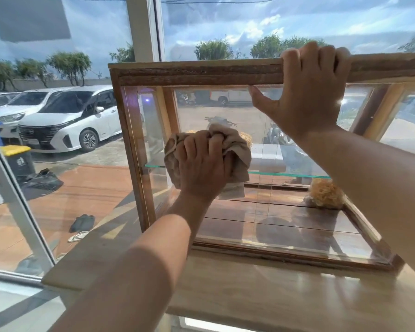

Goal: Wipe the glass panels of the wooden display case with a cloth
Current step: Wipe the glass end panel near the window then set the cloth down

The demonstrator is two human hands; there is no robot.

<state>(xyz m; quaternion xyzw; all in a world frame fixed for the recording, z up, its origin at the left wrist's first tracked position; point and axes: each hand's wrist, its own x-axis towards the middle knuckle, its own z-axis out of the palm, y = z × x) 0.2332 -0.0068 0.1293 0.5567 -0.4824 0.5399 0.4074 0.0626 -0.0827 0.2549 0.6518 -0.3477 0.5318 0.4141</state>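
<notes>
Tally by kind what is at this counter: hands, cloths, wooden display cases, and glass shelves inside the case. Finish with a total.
Hands: 2 (left hand, right hand)
cloth: 1
wooden display case: 1
glass shelf: 1
Total: 5

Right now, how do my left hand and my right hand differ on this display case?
The left hand grips a bunched beige cloth; the right hand holds none. The left hand is low, against the front glass panel; the right hand is high, fingers hooked over the top wooden rail, thumb spread beneath it. Both touch the front of the case.
</notes>
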